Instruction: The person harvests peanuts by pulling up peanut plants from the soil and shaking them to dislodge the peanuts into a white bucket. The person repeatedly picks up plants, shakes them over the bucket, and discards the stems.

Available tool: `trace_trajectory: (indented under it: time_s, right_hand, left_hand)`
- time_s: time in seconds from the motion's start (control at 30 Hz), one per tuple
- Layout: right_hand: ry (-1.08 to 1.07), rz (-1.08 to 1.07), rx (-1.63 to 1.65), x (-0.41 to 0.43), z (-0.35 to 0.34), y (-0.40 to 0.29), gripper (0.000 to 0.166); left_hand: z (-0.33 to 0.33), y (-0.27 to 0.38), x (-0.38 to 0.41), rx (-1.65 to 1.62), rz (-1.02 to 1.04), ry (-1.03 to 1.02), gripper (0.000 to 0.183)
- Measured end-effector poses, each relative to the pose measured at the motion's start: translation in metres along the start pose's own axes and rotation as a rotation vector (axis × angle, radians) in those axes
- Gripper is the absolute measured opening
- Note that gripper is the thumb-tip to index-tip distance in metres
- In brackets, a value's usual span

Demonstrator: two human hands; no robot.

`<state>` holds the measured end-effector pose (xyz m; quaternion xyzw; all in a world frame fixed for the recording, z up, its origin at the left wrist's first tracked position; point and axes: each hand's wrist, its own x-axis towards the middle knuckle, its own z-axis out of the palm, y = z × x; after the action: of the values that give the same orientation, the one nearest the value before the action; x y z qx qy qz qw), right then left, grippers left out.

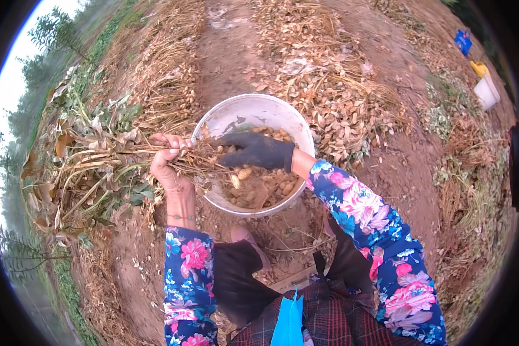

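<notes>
My bare left hand (168, 162) grips the stems of a bundle of dried peanut plants (108, 162), whose leafy tops spread out to the left. The root end, with pods on it, reaches over the rim of a white plastic bucket (253, 106). In a dark glove, my right hand (259, 150) is at that root end inside the bucket, thumb and fingers around the roots and pods; the exact grip is partly hidden. Loose peanuts (287, 187) and stringy roots lie in the bucket below. Two pale pods (241, 176) show just under the glove.
Rows of pulled, dry peanut plants (337, 99) lie on bare soil (229, 56) ahead. Off to the right stand a white container (487, 91) with a yellow item (479, 68) and a blue bag (462, 42). My shoe (244, 237) is just behind the bucket.
</notes>
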<state>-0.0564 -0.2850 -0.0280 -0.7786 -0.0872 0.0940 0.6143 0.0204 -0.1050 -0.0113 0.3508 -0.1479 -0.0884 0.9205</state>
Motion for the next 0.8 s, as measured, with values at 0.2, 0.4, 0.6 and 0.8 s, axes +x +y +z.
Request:
trace_trajectory:
  time_s: [0.2, 0.4, 0.6, 0.8]
  right_hand:
    - [0.344, -0.382, -0.361, 0.018, 0.012, 0.025, 0.032]
    - [0.416, -0.32, -0.353, 0.016, 0.031, 0.018, 0.033]
    - [0.427, -0.126, -0.48, 0.017, 0.042, 0.018, 0.025]
    - [0.44, -0.158, -0.587, 0.026, 0.035, 0.014, 0.017]
  left_hand:
    - [0.003, -0.001, 0.001, -0.001, -0.021, 0.039, 0.03]
    - [-0.004, -0.001, 0.002, 0.037, 0.011, 0.05, 0.031]
    - [0.006, -0.005, -0.005, 0.124, -0.032, 0.168, 0.039]
    - [0.009, -0.009, -0.005, 0.115, -0.032, 0.082, 0.039]
